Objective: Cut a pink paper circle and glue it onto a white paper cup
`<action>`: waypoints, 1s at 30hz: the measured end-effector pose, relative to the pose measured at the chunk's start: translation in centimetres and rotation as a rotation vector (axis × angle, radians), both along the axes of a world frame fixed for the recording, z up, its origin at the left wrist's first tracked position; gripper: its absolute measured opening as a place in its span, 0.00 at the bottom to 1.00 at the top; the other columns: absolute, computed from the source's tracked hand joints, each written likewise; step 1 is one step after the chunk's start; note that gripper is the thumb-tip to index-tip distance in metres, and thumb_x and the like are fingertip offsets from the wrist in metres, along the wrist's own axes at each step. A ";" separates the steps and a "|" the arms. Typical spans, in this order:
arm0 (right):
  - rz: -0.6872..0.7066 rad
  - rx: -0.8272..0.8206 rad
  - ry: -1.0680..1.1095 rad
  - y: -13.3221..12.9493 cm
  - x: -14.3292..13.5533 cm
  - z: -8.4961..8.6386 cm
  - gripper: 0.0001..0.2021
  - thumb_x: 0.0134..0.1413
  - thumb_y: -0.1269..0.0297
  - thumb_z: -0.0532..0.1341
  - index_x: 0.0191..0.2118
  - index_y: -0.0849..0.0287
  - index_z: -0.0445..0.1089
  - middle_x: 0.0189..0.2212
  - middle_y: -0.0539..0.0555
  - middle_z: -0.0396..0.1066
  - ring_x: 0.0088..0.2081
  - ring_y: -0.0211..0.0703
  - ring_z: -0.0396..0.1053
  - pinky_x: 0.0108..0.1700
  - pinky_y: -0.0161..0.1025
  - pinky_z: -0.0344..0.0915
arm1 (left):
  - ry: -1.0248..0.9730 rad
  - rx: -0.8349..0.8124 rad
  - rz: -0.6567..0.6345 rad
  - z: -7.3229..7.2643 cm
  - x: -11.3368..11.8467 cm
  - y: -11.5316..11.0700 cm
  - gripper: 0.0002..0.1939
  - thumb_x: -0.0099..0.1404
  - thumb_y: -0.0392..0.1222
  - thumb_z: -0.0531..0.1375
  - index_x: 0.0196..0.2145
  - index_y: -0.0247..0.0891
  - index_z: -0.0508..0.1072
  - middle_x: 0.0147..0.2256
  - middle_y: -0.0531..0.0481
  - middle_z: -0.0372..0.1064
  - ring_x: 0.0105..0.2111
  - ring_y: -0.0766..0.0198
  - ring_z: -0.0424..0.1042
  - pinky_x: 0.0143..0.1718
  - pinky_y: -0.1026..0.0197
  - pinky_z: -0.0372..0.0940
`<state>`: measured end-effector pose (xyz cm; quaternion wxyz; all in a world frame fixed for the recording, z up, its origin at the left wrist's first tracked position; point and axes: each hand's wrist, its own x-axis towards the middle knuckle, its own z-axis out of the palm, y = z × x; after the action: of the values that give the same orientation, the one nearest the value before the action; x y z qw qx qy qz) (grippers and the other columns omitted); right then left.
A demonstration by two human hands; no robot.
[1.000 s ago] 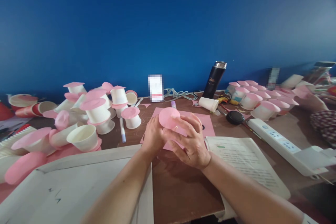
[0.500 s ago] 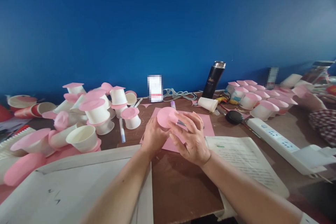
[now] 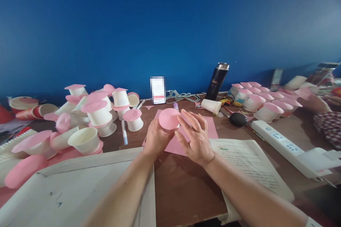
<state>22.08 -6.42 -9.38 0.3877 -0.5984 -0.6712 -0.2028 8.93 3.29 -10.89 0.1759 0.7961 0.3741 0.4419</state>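
Observation:
My left hand (image 3: 156,136) is closed around something under a round pink paper disc (image 3: 168,118). A bit of white shows below the disc's right edge, like a paper cup (image 3: 178,126), mostly hidden. To the right, my right hand (image 3: 195,138) has its fingers apart, fingertips close to the disc's edge; whether they touch it I cannot tell. Beneath both hands lies a pink paper sheet (image 3: 210,127) on the brown table (image 3: 183,191).
White cups with pink paper tops (image 3: 97,113) crowd the left. More capped cups (image 3: 269,110) stand at right, beside another person's hand (image 3: 309,99). Around are a black flask (image 3: 217,81), a tipped cup (image 3: 211,105), a power strip (image 3: 282,145), an open booklet (image 3: 245,163) and a white board (image 3: 101,188).
My right fingers have drawn back slightly to the right, off the disc, so more of its round edge shows. A dark, thin thing seen between them is out of sight. My left hand keeps its hold.

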 end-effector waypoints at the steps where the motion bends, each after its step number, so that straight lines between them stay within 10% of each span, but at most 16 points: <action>1: -0.001 -0.005 -0.003 0.0 0.0 0.0 0.27 0.59 0.62 0.57 0.64 0.50 0.54 0.62 0.54 0.56 0.62 0.55 0.54 0.63 0.58 0.47 | 0.003 0.003 0.001 0.0 0.0 0.0 0.27 0.54 0.52 0.65 0.48 0.36 0.67 0.44 0.41 0.72 0.45 0.49 0.72 0.45 0.47 0.68; 30: 0.197 -0.148 0.603 1.7 0.8 -2.4 0.28 0.58 0.58 0.59 0.62 0.56 0.52 0.51 0.62 0.68 0.51 0.50 0.68 0.51 0.53 0.68 | 0.029 -0.119 0.074 0.2 -0.3 0.6 0.32 0.54 0.58 0.63 0.49 0.34 0.66 0.45 0.38 0.71 0.47 0.48 0.71 0.45 0.49 0.67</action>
<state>22.92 -4.76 -11.78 0.5421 -0.5901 -0.5940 0.0716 8.62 3.86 -10.72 0.2010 0.7761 0.4317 0.4134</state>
